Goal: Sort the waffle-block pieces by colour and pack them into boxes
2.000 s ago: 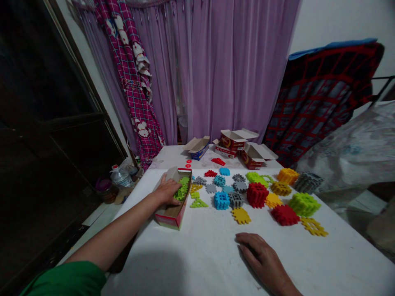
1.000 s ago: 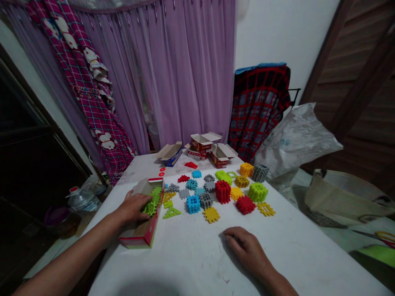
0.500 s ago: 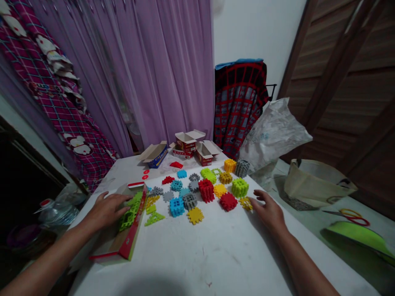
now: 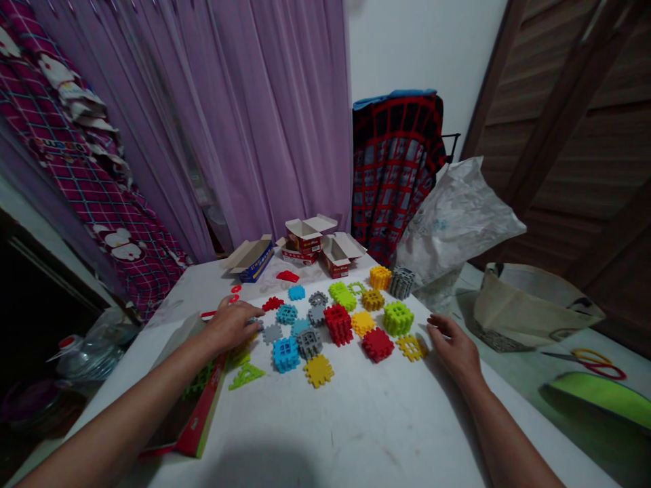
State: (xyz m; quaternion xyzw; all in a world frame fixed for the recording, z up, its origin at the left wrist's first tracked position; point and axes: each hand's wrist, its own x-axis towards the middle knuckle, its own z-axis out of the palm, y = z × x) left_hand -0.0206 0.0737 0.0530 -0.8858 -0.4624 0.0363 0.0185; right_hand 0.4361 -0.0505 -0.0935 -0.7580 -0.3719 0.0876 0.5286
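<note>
1. this looks like a room in a home.
2. lilac curtains (image 4: 285, 102) hang at the back, beside a magenta checked cloth (image 4: 102, 190) with white cartoon figures.
3. a red-and-black patterned cover (image 4: 399, 176) is draped near a plain white wall (image 4: 407, 44).
4. brown wooden doors (image 4: 590, 135) stand at the right.
5. a soft cream basket (image 4: 531, 308) and scissors (image 4: 605, 368) sit low beside the counter (image 4: 366, 427), a clear plastic jug (image 4: 84, 359) on the other side.
6. toy-like plastic pieces (image 4: 338, 325) are spread over the white counter.

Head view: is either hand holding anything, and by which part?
Right hand: nothing held. Left hand, beside the flat gray toothed tile: cannot be told, grip hidden.
</note>
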